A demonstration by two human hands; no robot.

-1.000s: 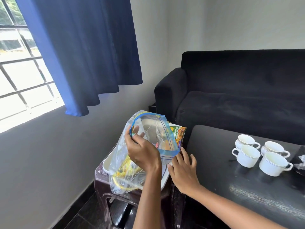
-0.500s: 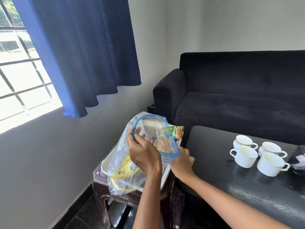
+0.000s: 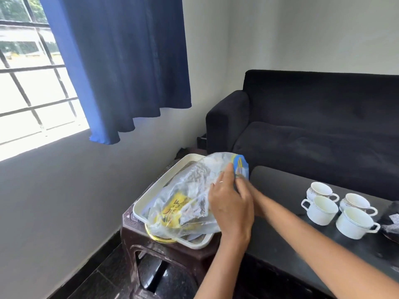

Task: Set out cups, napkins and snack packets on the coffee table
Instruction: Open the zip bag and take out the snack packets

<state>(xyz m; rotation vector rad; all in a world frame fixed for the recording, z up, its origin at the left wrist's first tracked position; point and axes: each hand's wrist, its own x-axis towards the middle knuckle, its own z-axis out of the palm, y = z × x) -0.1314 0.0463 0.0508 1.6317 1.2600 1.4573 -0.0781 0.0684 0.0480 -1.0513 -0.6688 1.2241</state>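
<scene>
A clear zip bag [image 3: 190, 190] with a blue zip strip lies flat on a white tray [image 3: 151, 190]. Yellow snack packets [image 3: 172, 210] show through the plastic. My left hand [image 3: 231, 206] rests on the bag's right side, with its fingers at the blue strip. My right hand [image 3: 243, 182] is mostly hidden behind the left one. Only its fingertips show, pinching the same strip. Several white cups [image 3: 321, 210] stand close together on the dark coffee table [image 3: 280, 186], to the right of both hands.
The tray sits on a brown plastic stool [image 3: 168, 251] pushed against the coffee table's left end. A black sofa [image 3: 313, 126] runs behind the table. A dark patterned cloth [image 3: 390, 221] lies at the right edge. The wall, window and blue curtain are on the left.
The bag was held upright and open; now it lies flat on the tray with both hands at its zip. The green-orange packet beside it is no longer visible.
</scene>
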